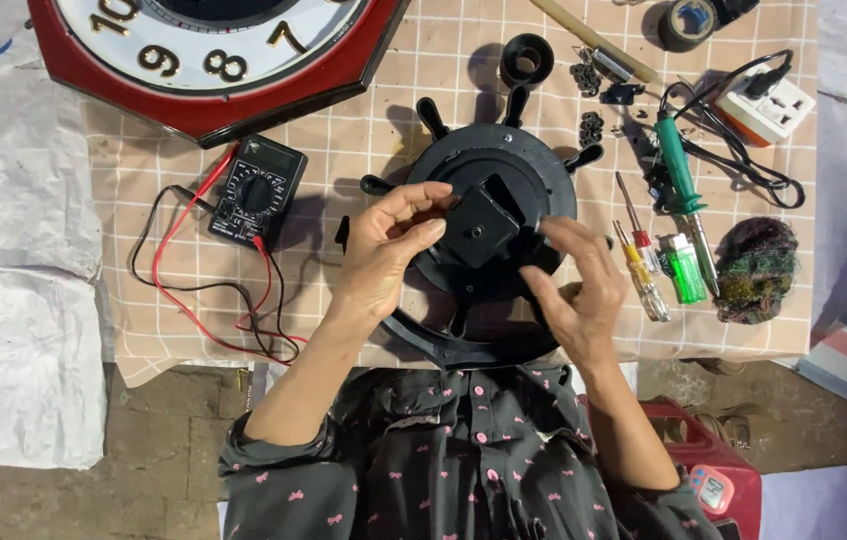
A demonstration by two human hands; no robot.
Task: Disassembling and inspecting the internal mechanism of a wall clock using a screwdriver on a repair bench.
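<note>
A black round clock body (pixel 533 165) shaped like a ship's wheel lies face down on a checked cloth (pixel 393 110). A square black movement box (pixel 480 227) sits at its centre. My left hand (pixel 388 250) grips the left edge of that box with fingers and thumb. My right hand (pixel 573 285) rests on the clock's right side, its fingertips touching the box's right corner.
A black multimeter (pixel 256 192) with red and black leads lies left. A red-framed wall clock (pixel 213 60) lies at top left. Right of the hands are screwdrivers (pixel 640 262), a green lighter (pixel 684 268), a green-handled soldering iron (pixel 681 175), a white socket block (pixel 768 105) and a dark cloth bundle (pixel 755 270).
</note>
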